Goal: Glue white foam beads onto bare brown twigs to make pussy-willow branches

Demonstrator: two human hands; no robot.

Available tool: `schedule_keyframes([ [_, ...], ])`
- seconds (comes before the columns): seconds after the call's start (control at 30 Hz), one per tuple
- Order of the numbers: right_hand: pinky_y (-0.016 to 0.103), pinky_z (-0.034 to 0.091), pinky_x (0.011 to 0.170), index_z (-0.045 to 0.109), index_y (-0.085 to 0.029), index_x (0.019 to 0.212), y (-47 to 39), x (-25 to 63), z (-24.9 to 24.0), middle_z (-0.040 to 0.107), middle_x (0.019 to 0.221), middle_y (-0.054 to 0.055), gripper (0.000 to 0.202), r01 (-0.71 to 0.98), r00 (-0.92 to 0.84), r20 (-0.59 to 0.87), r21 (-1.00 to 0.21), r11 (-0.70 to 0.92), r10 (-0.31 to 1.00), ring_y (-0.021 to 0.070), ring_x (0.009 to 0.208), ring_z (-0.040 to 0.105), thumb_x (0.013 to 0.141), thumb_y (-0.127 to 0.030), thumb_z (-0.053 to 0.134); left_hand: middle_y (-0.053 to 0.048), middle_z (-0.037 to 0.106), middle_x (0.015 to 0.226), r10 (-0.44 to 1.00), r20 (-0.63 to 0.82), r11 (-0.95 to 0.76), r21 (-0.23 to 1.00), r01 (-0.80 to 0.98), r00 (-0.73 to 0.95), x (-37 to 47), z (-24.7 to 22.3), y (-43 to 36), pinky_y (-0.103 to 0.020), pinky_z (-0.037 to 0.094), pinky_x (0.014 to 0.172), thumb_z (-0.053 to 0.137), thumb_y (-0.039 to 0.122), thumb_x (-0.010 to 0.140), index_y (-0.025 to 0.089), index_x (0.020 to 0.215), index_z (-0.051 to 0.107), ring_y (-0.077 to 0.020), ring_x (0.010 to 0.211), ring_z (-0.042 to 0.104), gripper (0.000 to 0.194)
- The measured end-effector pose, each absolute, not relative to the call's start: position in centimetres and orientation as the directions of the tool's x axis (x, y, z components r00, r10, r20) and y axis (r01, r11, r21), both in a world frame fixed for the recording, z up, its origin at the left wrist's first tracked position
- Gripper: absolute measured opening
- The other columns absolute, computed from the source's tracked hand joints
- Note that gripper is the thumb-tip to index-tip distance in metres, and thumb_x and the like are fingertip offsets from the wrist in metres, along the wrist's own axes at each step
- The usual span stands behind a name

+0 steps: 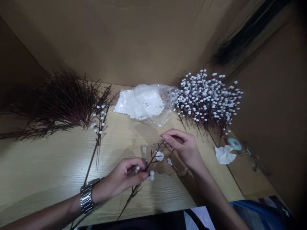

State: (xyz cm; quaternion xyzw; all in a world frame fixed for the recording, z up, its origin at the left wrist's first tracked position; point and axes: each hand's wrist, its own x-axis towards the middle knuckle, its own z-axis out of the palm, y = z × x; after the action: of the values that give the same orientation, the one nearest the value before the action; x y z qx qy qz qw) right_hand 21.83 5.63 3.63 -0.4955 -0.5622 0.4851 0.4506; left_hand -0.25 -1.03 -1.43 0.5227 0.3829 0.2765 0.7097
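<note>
Forearms (pixel 63 206) extend, grip pinched on twig (pixel 152 159): left hand (pixel 127 175) midway, right hand (pixel 184 146) at tip.

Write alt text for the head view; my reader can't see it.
A person's left hand holds a dark twig, with white beads close by, while the right hand is at its tip, over a pale table. Behind lies a clear bag of white beads, with bare dark twigs to its left and a white-beaded bundle to its right.
</note>
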Motion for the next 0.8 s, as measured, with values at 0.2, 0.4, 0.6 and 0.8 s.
schedule_keyframes([
  [0.2,0.021,0.046,0.049,0.080,-0.023,0.083,5.1,22.7,3.4,0.072,0.068,0.001,0.017,-0.074,-0.226,-0.100,-0.990,-0.120,0.969,0.0091,0.054,0.059,0.071,-0.034,0.085,0.002,0.056,0.078,0.752,-0.210,0.287,0.958,-0.024,0.625,-0.6,-1.3,-0.8,-0.025,0.036,0.067,0.069,0.038,0.089,0.016,0.081,0.059,-0.0131,0.072,0.047,0.025],
  [0.4,0.021,0.044,0.046,0.079,-0.021,0.077,5.1,23.0,4.5,0.070,0.060,0.000,0.016,-0.117,-0.254,-0.070,-0.988,-0.102,0.965,0.0089,0.050,0.057,0.072,-0.035,0.083,-0.004,0.066,0.092,0.785,-0.154,0.259,0.961,-0.092,0.600,-0.7,-0.8,-1.1,-0.030,0.043,0.079,0.063,0.045,0.094,0.018,0.096,0.067,-0.0189,0.086,0.058,0.028],
  [0.6,0.023,0.051,0.061,0.077,-0.021,0.078,5.2,23.0,8.3,0.076,0.076,0.001,0.005,0.285,-0.293,0.157,-0.927,0.243,0.943,0.0126,0.067,0.067,0.081,-0.025,0.076,-0.010,0.064,0.116,0.879,-0.071,0.170,0.971,-0.170,0.471,-0.3,-1.1,-1.2,-0.039,0.041,0.094,0.031,0.066,0.098,0.022,0.118,0.065,-0.0273,0.107,0.057,0.060],
  [0.8,0.026,0.050,0.070,0.077,-0.022,0.085,5.6,21.1,7.9,0.077,0.083,0.000,0.009,0.466,-0.418,0.266,-0.758,0.456,0.869,0.0140,0.076,0.069,0.088,-0.024,0.069,-0.004,0.061,0.095,0.867,-0.118,0.156,0.987,-0.039,0.484,0.1,-0.6,-1.4,-0.032,0.042,0.080,0.063,0.057,0.090,0.021,0.103,0.064,-0.0211,0.091,0.056,0.038],
])
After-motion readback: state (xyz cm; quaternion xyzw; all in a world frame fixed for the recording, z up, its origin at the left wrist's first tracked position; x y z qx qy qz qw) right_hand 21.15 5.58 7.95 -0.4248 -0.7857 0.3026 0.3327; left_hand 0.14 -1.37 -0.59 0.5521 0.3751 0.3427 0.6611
